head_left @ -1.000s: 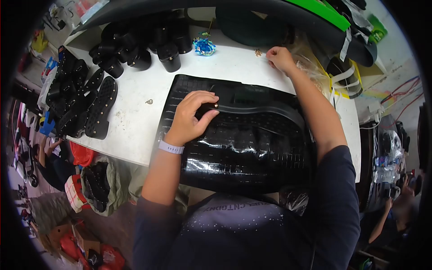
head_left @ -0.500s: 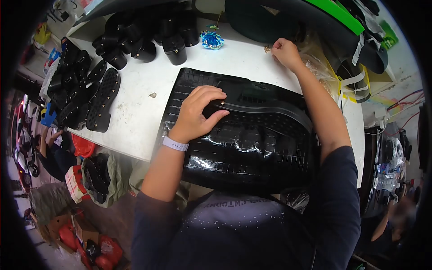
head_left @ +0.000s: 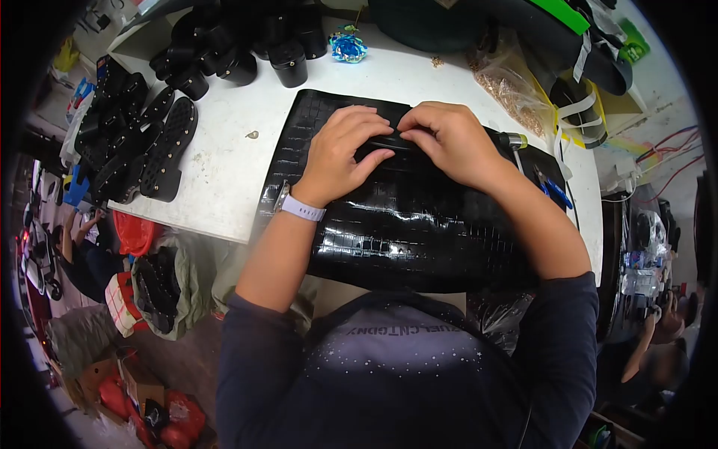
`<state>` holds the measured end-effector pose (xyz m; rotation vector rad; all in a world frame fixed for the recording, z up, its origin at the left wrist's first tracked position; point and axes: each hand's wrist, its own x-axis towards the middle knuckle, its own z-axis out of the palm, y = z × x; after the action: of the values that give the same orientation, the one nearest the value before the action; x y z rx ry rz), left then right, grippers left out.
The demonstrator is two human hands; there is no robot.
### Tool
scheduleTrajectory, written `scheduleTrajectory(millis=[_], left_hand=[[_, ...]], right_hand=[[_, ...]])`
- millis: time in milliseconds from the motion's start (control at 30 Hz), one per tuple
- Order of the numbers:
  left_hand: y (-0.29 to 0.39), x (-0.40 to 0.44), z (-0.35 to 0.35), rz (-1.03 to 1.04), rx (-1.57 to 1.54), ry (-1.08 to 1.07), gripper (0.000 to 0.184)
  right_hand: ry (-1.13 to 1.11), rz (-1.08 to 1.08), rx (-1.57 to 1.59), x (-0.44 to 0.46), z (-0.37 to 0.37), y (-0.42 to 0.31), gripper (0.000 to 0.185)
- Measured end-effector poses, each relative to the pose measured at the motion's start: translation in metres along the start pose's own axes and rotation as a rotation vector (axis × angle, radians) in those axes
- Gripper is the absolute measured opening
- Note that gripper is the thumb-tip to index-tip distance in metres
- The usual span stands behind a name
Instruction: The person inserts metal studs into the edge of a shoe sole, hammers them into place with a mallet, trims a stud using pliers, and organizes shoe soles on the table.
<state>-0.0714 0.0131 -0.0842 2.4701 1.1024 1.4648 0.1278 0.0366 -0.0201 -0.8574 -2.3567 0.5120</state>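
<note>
My left hand [head_left: 345, 153] curls its fingers and thumb round the end of a black shoe sole [head_left: 400, 142], which is mostly hidden by both hands and blends into the dark surface. Close beside it, my right hand [head_left: 452, 142] has thumb and forefinger pinched together at the sole's edge. Whatever sits in that pinch is too small to make out. Under both hands lies a glossy black crocodile-pattern sheet [head_left: 404, 243], on my lap and the table edge. A small pile of gold studs [head_left: 437, 61] rests on the white table [head_left: 224, 150].
Studded black soles [head_left: 168, 150] are heaped at the left, with black heeled pieces [head_left: 288, 63] behind. A blue foil flower [head_left: 348, 49] stands at the back. Rightward are a bag of studs [head_left: 512, 93], a metal-headed tool [head_left: 514, 141] and blue-handled pliers [head_left: 555, 193]. Other people sit at both sides.
My right hand has come from the stud pile to beside my left hand at the sole. The sole has shifted and is now largely covered; the tool and pliers have come into view.
</note>
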Motion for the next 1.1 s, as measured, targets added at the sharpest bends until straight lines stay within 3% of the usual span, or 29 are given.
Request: scheduleTrajectory(millis=[667,867,1100], left_hand=[[-0.003,-0.004,0.004,-0.038,-0.067,-0.014,0.028],[-0.001,-0.002,0.002,-0.048,-0.072,-0.03,0.027],[-0.001,-0.003,0.003,-0.046,-0.051,-0.029,0.027]], right_hand=[[0.175,-0.192,-0.309,-0.012,0.028,0.008,0.011],[0.264,-0.335,-0.398,-0.013,0.036,0.012,0.008],[0.214,-0.35,-0.387,-0.015,0.035,0.009,0.01]])
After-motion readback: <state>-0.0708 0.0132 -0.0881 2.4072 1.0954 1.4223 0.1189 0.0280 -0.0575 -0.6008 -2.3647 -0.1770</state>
